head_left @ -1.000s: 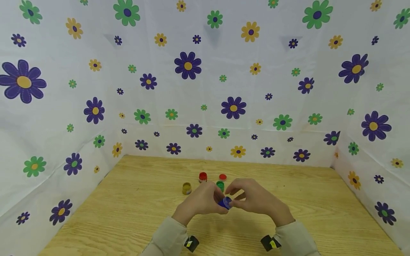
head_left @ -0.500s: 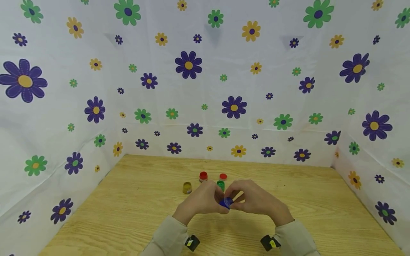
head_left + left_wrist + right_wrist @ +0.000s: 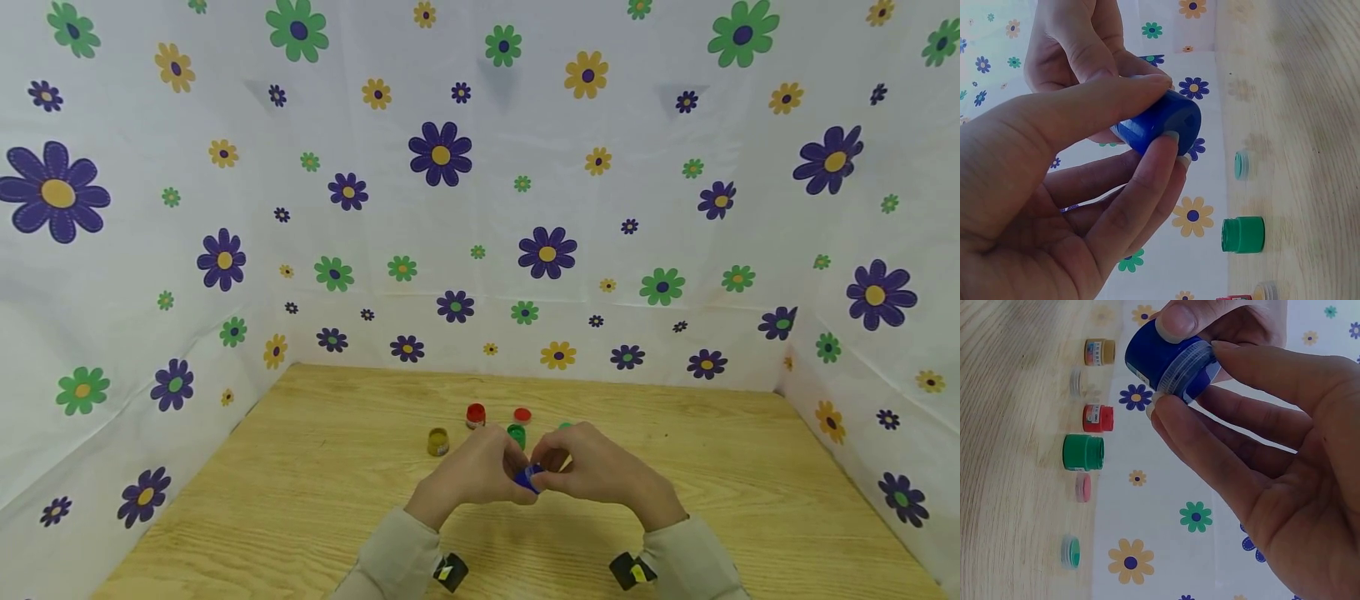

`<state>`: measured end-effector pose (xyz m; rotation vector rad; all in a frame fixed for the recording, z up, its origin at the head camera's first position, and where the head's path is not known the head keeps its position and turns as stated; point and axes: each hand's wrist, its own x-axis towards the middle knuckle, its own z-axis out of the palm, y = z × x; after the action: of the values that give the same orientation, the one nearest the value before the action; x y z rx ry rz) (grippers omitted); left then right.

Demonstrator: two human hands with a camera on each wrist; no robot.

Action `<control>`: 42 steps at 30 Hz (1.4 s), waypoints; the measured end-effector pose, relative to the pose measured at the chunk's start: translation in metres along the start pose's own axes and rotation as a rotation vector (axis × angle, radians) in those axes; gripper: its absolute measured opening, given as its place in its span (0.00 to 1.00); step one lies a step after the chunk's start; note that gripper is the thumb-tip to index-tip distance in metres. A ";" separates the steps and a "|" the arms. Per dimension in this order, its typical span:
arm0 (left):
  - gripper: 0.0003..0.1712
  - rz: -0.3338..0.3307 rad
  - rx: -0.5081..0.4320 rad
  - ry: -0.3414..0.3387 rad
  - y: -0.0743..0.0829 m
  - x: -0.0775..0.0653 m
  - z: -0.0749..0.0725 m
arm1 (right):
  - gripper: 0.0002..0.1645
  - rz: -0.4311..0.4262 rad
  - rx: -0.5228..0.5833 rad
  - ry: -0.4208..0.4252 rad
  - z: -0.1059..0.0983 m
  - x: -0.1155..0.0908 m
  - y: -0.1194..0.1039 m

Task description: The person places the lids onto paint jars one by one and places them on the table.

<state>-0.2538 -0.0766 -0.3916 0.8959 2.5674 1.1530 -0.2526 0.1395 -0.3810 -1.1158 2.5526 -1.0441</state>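
A small blue paint jar (image 3: pixel 527 479) is held up above the table between both hands. My left hand (image 3: pixel 474 468) grips its body, thumb on one side and fingers on the other, as the left wrist view shows. My right hand (image 3: pixel 603 471) pinches the clear-rimmed lid (image 3: pixel 1186 369) between thumb and fingertips. The lid sits over the jar's mouth in the right wrist view. Just beyond the hands stands an uncapped green paint jar (image 3: pixel 516 434).
Farther back are an open red paint jar (image 3: pixel 476 415) and a red lid (image 3: pixel 522 414). A yellow-brown jar (image 3: pixel 438 442) stands to the left. A green lid (image 3: pixel 1070 552) lies partly behind my right hand in the head view. Flowered white cloth (image 3: pixel 495 208) encloses the wooden table.
My right fingers and thumb have shifted their hold on the lid and curl closer round it. The green lid now peeks out behind the right hand. My left hand stays nearly still.
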 end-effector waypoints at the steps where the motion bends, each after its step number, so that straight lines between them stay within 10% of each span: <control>1: 0.05 0.002 0.002 -0.001 0.000 0.000 0.000 | 0.09 0.004 -0.002 0.000 0.000 0.000 0.000; 42: 0.05 -0.003 -0.008 -0.004 -0.001 0.000 0.001 | 0.09 -0.017 0.024 0.006 0.002 0.000 0.003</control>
<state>-0.2540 -0.0760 -0.3934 0.8917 2.5579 1.1590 -0.2542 0.1400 -0.3846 -1.1322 2.5324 -1.0814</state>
